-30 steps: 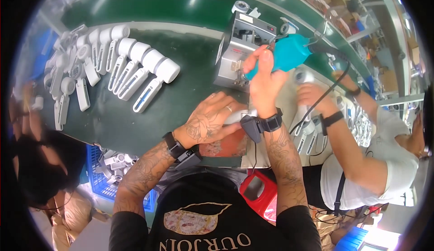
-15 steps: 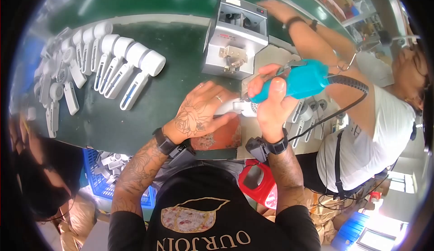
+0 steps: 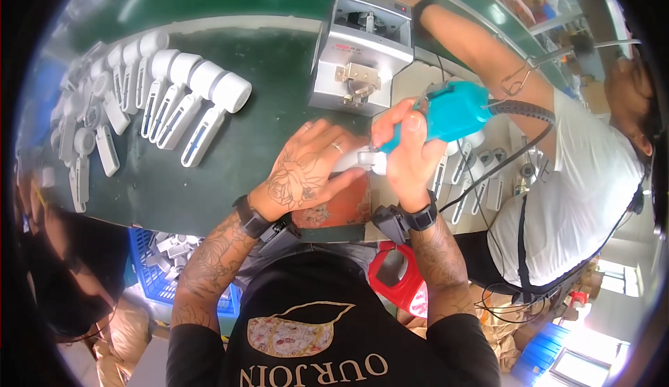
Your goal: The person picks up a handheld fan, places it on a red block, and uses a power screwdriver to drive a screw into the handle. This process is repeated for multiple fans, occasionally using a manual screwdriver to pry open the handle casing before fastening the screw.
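My left hand (image 3: 303,167) is closed around a white handheld fan (image 3: 361,158), pressing it low over the bench at an orange-red pad (image 3: 338,209). Only a bit of the fan shows between my hands. In my right hand (image 3: 411,157) is a teal electric screwdriver (image 3: 456,111), tilted with its cable end up to the right and its nose down toward the fan. My fingers hide the screwdriver's tip, so I cannot tell whether it touches a screw.
A grey metal machine (image 3: 362,56) stands just beyond my hands. Several white handheld fans (image 3: 226,94) lie at the left, more (image 3: 481,185) at the right. A co-worker's arm (image 3: 481,56) reaches behind the machine. The screwdriver's cable (image 3: 526,111) hangs at the right. Below is a blue basket (image 3: 153,282).
The screwdriver and my right hand have shifted slightly left, closer to my left hand. The co-worker's arm has moved farther behind the machine. My left hand stays nearly in place.
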A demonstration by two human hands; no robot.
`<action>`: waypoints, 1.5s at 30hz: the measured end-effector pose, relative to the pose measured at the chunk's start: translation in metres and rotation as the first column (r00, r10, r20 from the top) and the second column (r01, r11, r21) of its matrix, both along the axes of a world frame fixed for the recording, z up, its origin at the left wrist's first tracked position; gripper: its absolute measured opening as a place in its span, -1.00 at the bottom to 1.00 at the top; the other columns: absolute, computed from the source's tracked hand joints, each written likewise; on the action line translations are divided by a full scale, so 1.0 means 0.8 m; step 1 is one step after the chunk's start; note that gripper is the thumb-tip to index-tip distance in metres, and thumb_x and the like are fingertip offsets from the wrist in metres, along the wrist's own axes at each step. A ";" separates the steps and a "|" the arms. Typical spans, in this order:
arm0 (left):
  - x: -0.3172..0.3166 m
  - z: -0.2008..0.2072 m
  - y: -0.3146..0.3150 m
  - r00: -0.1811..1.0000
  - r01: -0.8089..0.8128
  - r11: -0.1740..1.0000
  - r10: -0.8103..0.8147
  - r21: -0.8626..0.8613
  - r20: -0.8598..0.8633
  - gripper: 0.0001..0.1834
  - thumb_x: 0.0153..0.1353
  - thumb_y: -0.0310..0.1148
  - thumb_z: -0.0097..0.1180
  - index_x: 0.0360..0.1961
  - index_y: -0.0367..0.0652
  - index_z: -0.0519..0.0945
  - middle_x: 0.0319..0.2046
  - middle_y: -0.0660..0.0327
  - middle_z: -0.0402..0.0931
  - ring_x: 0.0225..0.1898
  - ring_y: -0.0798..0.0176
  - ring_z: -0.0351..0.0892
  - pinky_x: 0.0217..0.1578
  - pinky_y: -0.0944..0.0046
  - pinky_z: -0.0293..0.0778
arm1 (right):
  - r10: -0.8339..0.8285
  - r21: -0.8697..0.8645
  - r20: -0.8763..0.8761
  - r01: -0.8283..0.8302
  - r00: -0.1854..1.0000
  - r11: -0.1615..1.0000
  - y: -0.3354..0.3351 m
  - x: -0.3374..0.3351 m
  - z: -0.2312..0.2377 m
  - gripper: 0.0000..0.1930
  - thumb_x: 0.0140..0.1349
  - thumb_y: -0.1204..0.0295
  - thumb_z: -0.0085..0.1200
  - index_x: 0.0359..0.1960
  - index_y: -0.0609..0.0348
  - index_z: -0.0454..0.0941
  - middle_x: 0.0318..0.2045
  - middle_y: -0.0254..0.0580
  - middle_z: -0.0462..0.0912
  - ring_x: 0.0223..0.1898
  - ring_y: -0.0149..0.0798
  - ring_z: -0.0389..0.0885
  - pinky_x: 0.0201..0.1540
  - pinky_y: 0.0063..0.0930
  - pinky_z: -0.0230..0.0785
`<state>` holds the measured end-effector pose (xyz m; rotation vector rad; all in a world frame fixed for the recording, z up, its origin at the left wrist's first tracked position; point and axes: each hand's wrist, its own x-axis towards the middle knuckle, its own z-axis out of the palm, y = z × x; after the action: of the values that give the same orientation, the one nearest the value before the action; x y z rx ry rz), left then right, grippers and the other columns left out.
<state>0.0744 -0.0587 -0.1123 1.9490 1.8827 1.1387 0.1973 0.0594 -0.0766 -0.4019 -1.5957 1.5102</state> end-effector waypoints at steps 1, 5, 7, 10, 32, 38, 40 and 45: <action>0.000 0.000 0.000 1.000 -0.001 1.000 0.001 0.000 -0.001 -0.63 0.10 -0.17 0.34 -0.13 -0.15 0.63 -0.12 0.14 0.56 -0.02 -0.03 0.50 0.04 -0.07 0.40 | 0.001 -0.007 -0.006 -0.001 1.000 1.000 0.000 -0.001 0.001 -0.62 0.46 0.10 0.02 -0.24 0.23 0.37 -0.56 -0.22 0.45 -0.52 -0.31 0.47 -0.43 -0.39 0.37; -0.001 0.001 -0.001 1.000 -0.002 1.000 0.002 0.004 -0.003 -0.63 0.10 -0.18 0.34 -0.12 -0.14 0.63 -0.11 0.16 0.57 -0.03 -0.02 0.50 0.06 -0.06 0.39 | 0.012 -0.036 -0.029 -0.013 0.999 0.999 0.005 0.000 0.004 -0.61 0.45 0.10 0.02 -0.22 0.25 0.38 -0.56 -0.21 0.46 -0.53 -0.30 0.47 -0.43 -0.38 0.37; -0.003 -0.002 -0.001 1.000 -0.014 1.000 0.015 0.014 -0.020 -0.62 0.10 -0.18 0.34 -0.11 -0.13 0.64 -0.11 0.17 0.57 -0.04 0.00 0.50 0.06 -0.05 0.39 | 0.000 -0.009 0.069 0.001 0.998 1.000 0.005 -0.002 0.015 -0.61 0.46 0.11 0.01 -0.18 0.28 0.40 -0.56 -0.22 0.47 -0.54 -0.30 0.49 -0.44 -0.40 0.37; -0.003 -0.004 -0.002 0.999 0.015 0.996 -0.011 0.084 -0.041 -0.61 0.13 -0.20 0.27 -0.03 -0.08 0.60 -0.19 0.17 0.52 -0.11 0.03 0.47 -0.05 0.04 0.41 | -0.085 0.064 0.029 0.083 0.996 0.994 0.012 -0.023 0.033 -0.62 0.48 0.13 -0.02 -0.14 0.30 0.42 -0.56 -0.24 0.48 -0.54 -0.32 0.50 -0.46 -0.44 0.36; -0.007 0.000 -0.003 0.999 0.043 0.997 -0.041 0.063 -0.031 -0.65 0.24 -0.26 0.15 0.03 -0.11 0.58 -0.18 0.16 0.53 -0.10 0.05 0.47 -0.04 0.06 0.39 | 0.019 -0.002 -0.005 -0.019 1.000 1.000 -0.018 0.018 0.036 -0.49 0.40 -0.01 0.05 -0.12 0.32 0.41 -0.58 -0.21 0.48 -0.54 -0.30 0.46 -0.42 -0.40 0.36; -0.003 0.001 -0.005 0.999 0.043 0.998 -0.043 0.052 -0.001 -0.63 0.19 -0.31 0.23 0.03 -0.10 0.61 -0.12 0.22 0.56 -0.11 0.05 0.46 -0.05 0.07 0.36 | -0.030 0.012 0.054 0.029 0.998 1.000 -0.022 0.037 0.023 -0.43 0.37 -0.06 0.07 -0.11 0.35 0.40 -0.57 -0.17 0.47 -0.52 -0.26 0.47 -0.40 -0.35 0.38; -0.002 0.000 -0.005 0.999 0.046 0.998 -0.047 0.050 0.008 -0.63 0.18 -0.31 0.23 0.04 -0.10 0.61 -0.11 0.22 0.55 -0.10 0.04 0.46 -0.03 0.08 0.35 | -0.035 0.018 0.032 0.034 0.999 0.999 -0.024 0.037 0.021 -0.44 0.38 -0.04 0.06 -0.11 0.36 0.39 -0.57 -0.17 0.47 -0.52 -0.26 0.47 -0.40 -0.35 0.38; 0.001 -0.002 -0.007 0.999 0.034 0.999 -0.034 0.038 -0.004 -0.63 0.17 -0.31 0.24 0.03 -0.11 0.62 -0.09 0.21 0.55 -0.08 0.04 0.46 -0.01 0.07 0.36 | 0.042 0.014 0.007 -0.042 0.999 0.999 -0.026 0.036 0.010 -0.54 0.40 0.04 0.05 -0.18 0.30 0.37 -0.57 -0.15 0.47 -0.51 -0.27 0.47 -0.42 -0.36 0.38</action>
<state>0.0752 -0.0641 -0.1142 1.9966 1.8352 1.1711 0.2263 0.0383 -0.0684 -0.3676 -1.6284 1.5293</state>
